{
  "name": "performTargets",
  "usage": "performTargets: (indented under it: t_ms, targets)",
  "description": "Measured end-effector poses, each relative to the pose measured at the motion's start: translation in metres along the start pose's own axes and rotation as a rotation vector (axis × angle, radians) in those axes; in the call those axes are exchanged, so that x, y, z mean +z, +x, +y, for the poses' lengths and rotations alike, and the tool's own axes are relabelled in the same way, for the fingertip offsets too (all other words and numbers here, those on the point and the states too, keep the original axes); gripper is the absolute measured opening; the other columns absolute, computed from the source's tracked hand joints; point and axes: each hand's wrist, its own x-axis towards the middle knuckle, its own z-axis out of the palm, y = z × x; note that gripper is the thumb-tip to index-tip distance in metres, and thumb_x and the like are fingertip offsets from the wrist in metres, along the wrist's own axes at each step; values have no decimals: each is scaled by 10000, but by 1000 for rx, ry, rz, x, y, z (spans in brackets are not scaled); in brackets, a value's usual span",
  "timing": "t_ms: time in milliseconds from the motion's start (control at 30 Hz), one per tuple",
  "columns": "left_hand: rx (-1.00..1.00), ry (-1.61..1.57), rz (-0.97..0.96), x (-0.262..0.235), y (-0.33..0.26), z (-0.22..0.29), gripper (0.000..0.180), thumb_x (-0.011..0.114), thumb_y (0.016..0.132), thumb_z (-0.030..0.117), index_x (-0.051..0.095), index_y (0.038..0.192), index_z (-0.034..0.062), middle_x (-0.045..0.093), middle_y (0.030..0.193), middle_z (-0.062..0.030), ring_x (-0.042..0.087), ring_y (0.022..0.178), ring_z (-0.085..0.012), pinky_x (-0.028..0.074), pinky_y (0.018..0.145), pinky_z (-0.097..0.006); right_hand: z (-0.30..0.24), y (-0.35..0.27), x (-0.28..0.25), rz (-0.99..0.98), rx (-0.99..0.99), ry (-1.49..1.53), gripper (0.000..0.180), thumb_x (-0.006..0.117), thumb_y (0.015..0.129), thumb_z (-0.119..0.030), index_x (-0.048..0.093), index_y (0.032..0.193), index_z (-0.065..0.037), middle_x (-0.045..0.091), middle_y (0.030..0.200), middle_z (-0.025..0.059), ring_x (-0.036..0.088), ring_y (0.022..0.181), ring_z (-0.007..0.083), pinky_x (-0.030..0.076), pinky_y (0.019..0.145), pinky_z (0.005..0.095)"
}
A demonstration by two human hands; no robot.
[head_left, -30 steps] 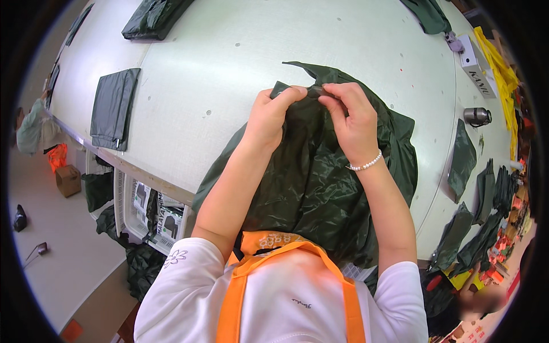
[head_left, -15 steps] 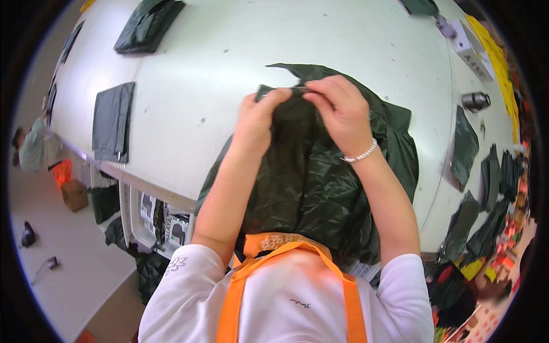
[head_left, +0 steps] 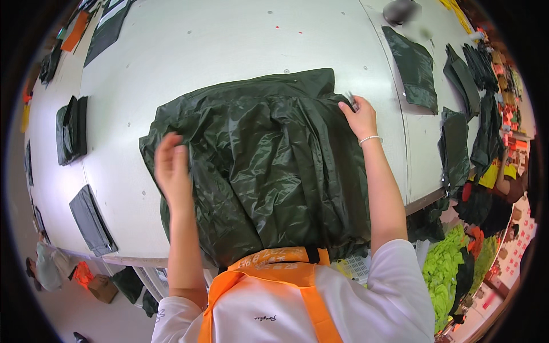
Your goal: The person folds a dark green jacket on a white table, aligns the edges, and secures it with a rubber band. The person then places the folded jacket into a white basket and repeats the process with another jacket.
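Note:
A dark green, shiny waterproof garment [head_left: 257,160] lies spread and wrinkled on the white table before me, its far edge folded into a band with a small snap. My left hand [head_left: 172,163] is over the garment's left side, slightly blurred, with thumb and fingers apart and nothing seen in them. At the far right corner of the garment, my right hand [head_left: 360,119] is closed on a small grey metal tool [head_left: 353,102], mostly hidden by the fingers; its kind is unclear. A beaded bracelet circles that wrist.
Folded green bundles [head_left: 72,130] and a flat folded piece [head_left: 92,222] lie to the left on the table [head_left: 229,46]. Several green pieces [head_left: 412,68] lie along the right, near a blurred dark round object [head_left: 400,10]. Bright green cloth [head_left: 445,274] is heaped below right.
My hands, together at the garment's edge before, are now wide apart, left to the left and right to the right. The garment is spread wider and flatter. My view has shifted right.

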Motion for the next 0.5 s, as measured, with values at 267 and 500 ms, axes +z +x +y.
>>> performTargets:
  t_ms: [267,500]
  targets:
    - [-150,200,-756,159,-57,-27,418,639,820,127,525,1203,2,610,961,-81,574,771,-124,466,677,-250,10,-3,-7,-211,139,865,195,688,794,-123,677,952,-9,568,695,-39,447,630,31,391,611,176]
    - [-68,603,-748,187,-76,-32,723,682,738,473,476,1242,-2,533,921,-112,531,841,-233,462,739,-332,112,6,-32,324,114,158,335,611,832,-117,547,1152,-38,553,1059,126,543,909,222,445,816,332]
